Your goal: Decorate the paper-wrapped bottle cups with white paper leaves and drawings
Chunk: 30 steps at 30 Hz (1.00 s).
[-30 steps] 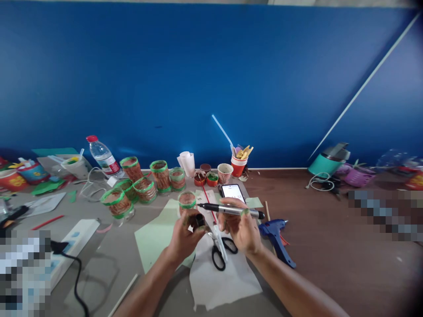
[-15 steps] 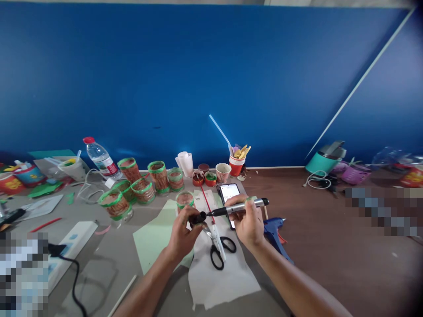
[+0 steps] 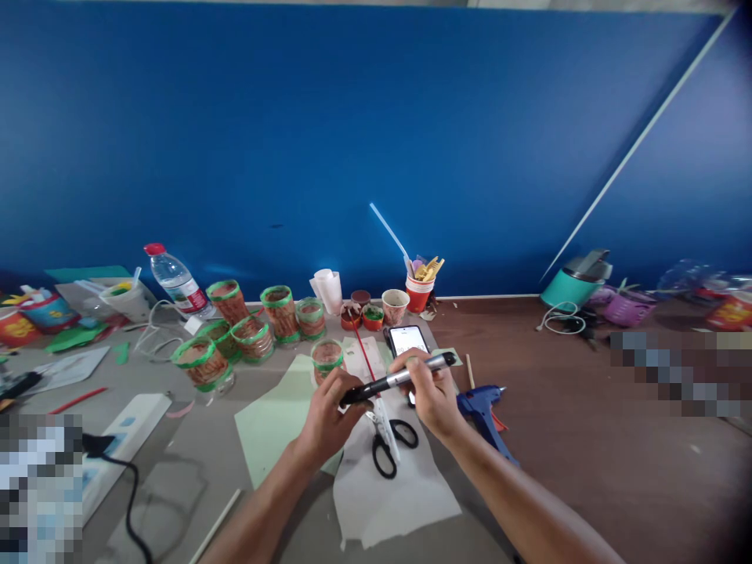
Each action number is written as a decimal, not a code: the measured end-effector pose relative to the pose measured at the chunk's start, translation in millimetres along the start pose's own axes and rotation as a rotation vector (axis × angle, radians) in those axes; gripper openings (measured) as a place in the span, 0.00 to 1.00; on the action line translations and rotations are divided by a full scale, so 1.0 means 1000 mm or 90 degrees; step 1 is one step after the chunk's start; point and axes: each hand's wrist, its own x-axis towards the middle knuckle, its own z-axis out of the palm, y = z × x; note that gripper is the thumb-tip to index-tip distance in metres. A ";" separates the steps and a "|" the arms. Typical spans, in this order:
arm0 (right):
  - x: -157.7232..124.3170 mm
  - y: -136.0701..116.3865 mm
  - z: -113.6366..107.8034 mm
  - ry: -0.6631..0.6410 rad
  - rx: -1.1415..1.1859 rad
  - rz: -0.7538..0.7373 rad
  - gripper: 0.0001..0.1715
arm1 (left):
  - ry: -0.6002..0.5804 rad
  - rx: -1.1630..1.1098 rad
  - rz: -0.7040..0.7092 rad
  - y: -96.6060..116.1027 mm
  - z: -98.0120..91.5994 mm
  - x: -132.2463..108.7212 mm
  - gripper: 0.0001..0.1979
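My right hand grips the silver barrel of a black-tipped marker, which slants down to the left. Closed around its lower end, my left hand holds the black marker cap; the marker's tip is inside the cap and hidden. Below my hands, scissors with black handles and a white pen lie on a white sheet of paper. A phone rests just behind my right hand, partly covered by it. Pale green paper lies under my left forearm.
Several green-rimmed brown cups and a water bottle stand at the back left. A red cup with cutlery stands behind the phone. A blue glue gun lies at the right, a white power strip at the left.
My right hand has moved the marker left and down, and its tip has gone from beside the cap's opening into the cap. My left hand has stayed nearly in place.
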 end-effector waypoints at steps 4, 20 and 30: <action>-0.003 0.003 0.013 -0.045 -0.021 0.028 0.24 | -0.012 0.019 0.019 -0.001 0.001 -0.002 0.02; -0.020 0.026 0.030 0.043 0.003 0.088 0.25 | -0.010 0.206 0.122 -0.001 0.009 -0.012 0.05; 0.008 0.025 0.015 -0.079 -0.074 0.298 0.19 | 0.165 0.185 0.118 -0.010 -0.005 -0.013 0.21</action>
